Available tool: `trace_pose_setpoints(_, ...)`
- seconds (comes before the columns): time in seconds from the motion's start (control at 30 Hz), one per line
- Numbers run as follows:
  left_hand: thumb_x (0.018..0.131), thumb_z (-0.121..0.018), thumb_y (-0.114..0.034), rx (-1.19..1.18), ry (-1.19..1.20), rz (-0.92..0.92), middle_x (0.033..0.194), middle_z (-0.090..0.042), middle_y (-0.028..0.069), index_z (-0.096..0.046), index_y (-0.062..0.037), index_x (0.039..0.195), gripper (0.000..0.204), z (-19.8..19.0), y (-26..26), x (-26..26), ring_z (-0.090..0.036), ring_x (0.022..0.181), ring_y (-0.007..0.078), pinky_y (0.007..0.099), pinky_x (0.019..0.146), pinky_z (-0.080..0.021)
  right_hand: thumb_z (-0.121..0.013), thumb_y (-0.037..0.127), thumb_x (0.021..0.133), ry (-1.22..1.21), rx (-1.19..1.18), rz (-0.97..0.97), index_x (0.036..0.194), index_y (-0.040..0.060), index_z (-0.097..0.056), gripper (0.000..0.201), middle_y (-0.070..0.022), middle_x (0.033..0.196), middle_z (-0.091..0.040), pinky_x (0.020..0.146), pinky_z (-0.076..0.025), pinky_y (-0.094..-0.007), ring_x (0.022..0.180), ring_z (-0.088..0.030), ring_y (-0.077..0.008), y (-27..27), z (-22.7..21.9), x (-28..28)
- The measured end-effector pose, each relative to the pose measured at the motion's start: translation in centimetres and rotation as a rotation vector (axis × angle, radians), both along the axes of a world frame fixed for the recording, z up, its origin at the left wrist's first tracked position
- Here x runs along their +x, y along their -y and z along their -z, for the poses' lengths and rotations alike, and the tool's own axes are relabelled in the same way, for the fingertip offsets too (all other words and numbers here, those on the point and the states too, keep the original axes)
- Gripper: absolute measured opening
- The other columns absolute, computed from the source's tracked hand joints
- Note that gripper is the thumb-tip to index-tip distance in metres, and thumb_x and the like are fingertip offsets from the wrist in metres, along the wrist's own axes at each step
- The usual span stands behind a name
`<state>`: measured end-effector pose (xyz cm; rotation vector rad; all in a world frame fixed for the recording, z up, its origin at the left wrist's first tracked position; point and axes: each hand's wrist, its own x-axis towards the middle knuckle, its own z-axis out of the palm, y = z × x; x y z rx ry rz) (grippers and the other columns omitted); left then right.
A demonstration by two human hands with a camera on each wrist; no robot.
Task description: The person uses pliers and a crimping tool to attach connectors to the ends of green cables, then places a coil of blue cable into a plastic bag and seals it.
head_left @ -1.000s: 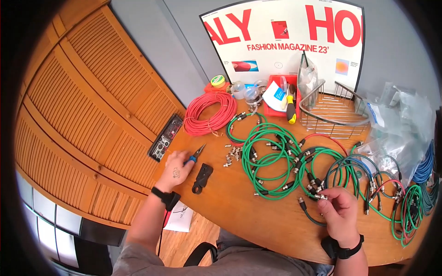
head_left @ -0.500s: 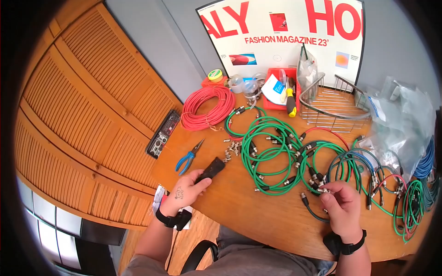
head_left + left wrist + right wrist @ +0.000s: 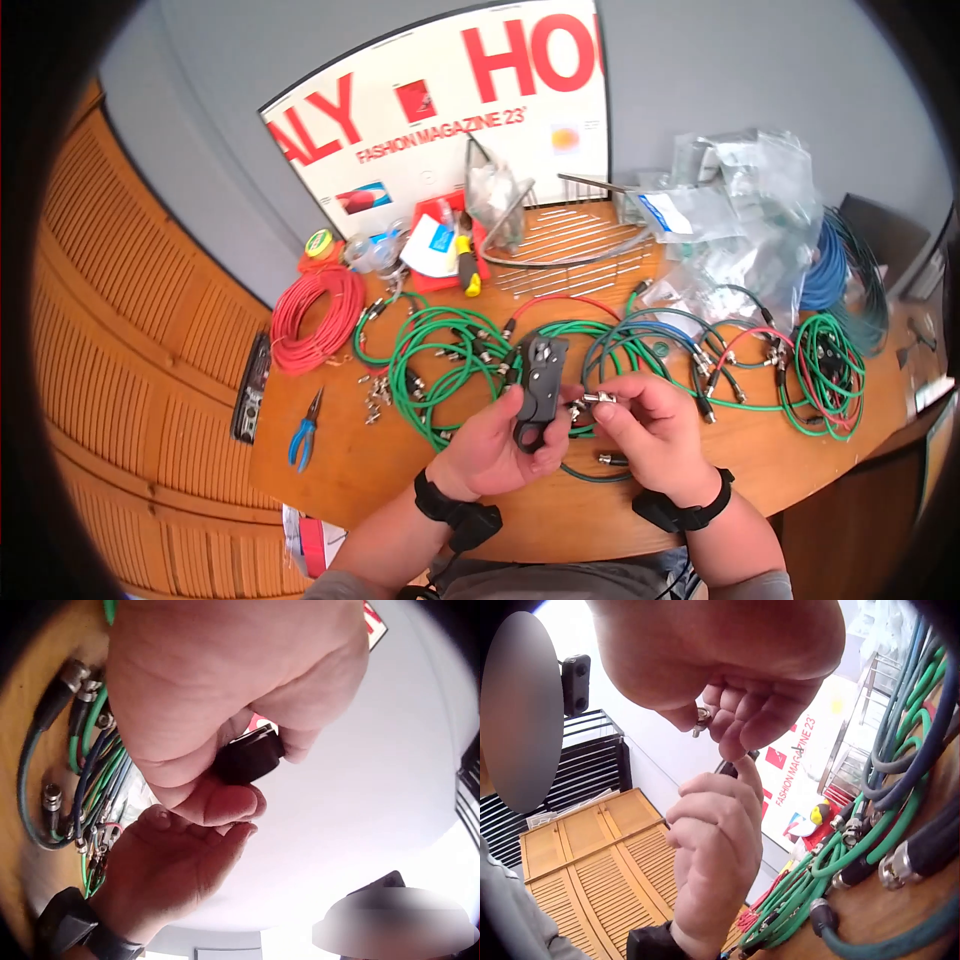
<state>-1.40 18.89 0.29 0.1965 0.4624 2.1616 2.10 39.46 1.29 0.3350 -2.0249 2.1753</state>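
Note:
My left hand (image 3: 487, 447) grips a black coaxial cable stripper (image 3: 541, 385), its ring end pointing down by the fingers. Between thumb and fingers of my right hand (image 3: 655, 432) is a small silver BNC connector (image 3: 600, 398), held just right of the stripper. In the right wrist view the metal connector (image 3: 703, 718) shows at the thumb tip. The left wrist view has the stripper's black end (image 3: 251, 756) poking out of the curled left fingers, most of it hidden by the palm. Both hands are close together above the front of the table.
Green cable coils (image 3: 440, 365) with BNC ends spread behind the hands. Blue-handled needle-nose pliers (image 3: 303, 435) and loose connectors (image 3: 376, 400) lie to the left. Further back are a red cable coil (image 3: 318, 318), a wire basket (image 3: 570, 250) and plastic bags (image 3: 740, 220).
My left hand let go of the pliers, picked up the cable stripper from the table and brought it over beside the right hand. The right hand keeps its connector. The head view has turned right.

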Motion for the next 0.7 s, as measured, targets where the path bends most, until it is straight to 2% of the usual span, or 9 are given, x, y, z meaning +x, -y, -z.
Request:
trace_pose_setpoints(0.13, 0.094, -0.057, -0.051, -0.042, -0.106, 0.111, 0.091, -0.058, 0.0096, -0.044, -0.0017, 0.133, 0.065, 1.8, 1.7, 0.7, -0.052, 0.067, 0.0158, 0.0271, 0.058, -0.040, -0.071, 0.006, 0.088, -0.034, -0.032, 0.038, 0.105, -0.0004, -0.065, 0.019, -0.0011, 0.082, -0.066, 0.060, -0.047, -0.0208, 0.069, -0.059, -0.0045, 0.1, 0.1, -0.4)
trace_pose_setpoints(0.27, 0.093, -0.058, -0.052, -0.073, -0.052, 0.084, 0.087, -0.059, 0.0101, -0.045, -0.0011, 0.131, 0.065, 1.8, 2.1, 0.7, -0.052, 0.060, 0.0133, 0.0247, 0.052, -0.040, -0.070, 0.006, 0.088, 0.031, -0.067, 0.040, 0.104, -0.0005, -0.065, 0.018, -0.0017, 0.080, -0.068, 0.061, -0.048, -0.0207, 0.069, -0.062, -0.0043, 0.5, -0.2, 0.0)
trace_pose_setpoints(0.33, 0.090, -0.062, -0.053, -0.112, -0.156, 0.126, 0.081, -0.061, 0.0101, -0.047, -0.0012, 0.128, 0.065, 1.8, 2.3, 0.6, -0.051, 0.052, 0.0109, 0.0222, 0.043, -0.037, -0.071, 0.006, 0.087, -0.042, 0.049, 0.026, 0.104, -0.0007, -0.065, 0.019, -0.0035, 0.077, -0.070, 0.060, -0.050, -0.0211, 0.068, -0.065, -0.0055, 0.5, -0.4, 0.1)
trace_pose_setpoints(0.37, 0.090, -0.062, -0.053, -0.115, -0.150, 0.126, 0.081, -0.061, 0.0101, -0.047, -0.0012, 0.128, 0.065, 1.7, 2.3, 0.7, -0.051, 0.052, 0.0109, 0.0222, 0.043, -0.037, -0.071, 0.006, 0.087, -0.036, 0.045, 0.026, 0.104, -0.0007, -0.065, 0.019, -0.0035, 0.077, -0.070, 0.060, -0.050, -0.0211, 0.068, -0.065, -0.0055, 0.3, -0.7, 0.1)
trace_pose_setpoints(0.43, 0.087, -0.067, -0.051, -0.200, -0.159, 0.149, 0.079, -0.063, 0.0103, -0.049, -0.0017, 0.126, 0.065, 1.3, 2.3, 1.1, -0.051, 0.047, 0.0102, 0.0217, 0.039, -0.035, -0.074, 0.007, 0.085, -0.181, 0.249, 0.050, 0.102, -0.0003, -0.066, 0.020, -0.0059, 0.074, -0.069, 0.057, -0.051, -0.0223, 0.066, -0.067, -0.0092, 0.0, -1.4, 0.1)
trace_pose_setpoints(0.57, 0.086, -0.070, -0.047, -0.188, -0.110, 0.148, 0.081, -0.065, 0.0108, -0.050, -0.0008, 0.126, 0.064, 1.5, 2.1, 1.4, -0.052, 0.048, 0.0103, 0.0216, 0.040, -0.036, -0.076, 0.008, 0.082, -0.275, 0.334, 0.091, 0.100, 0.0007, -0.067, 0.022, -0.0075, 0.074, -0.068, 0.054, -0.052, -0.0243, 0.064, -0.068, -0.0140, -0.4, -1.7, 0.1)
trace_pose_setpoints(0.7, 0.088, -0.070, -0.039, -0.227, -0.194, 0.105, 0.084, -0.066, 0.0112, -0.052, -0.0001, 0.125, 0.056, 1.1, 1.6, 1.6, -0.054, 0.052, 0.0114, 0.0235, 0.043, -0.039, -0.079, 0.009, 0.077, -0.366, 0.384, 0.143, 0.098, 0.0026, -0.068, 0.024, -0.0078, 0.075, -0.067, 0.052, -0.051, -0.0270, 0.062, -0.068, -0.0182, -0.4, -1.9, 0.1)
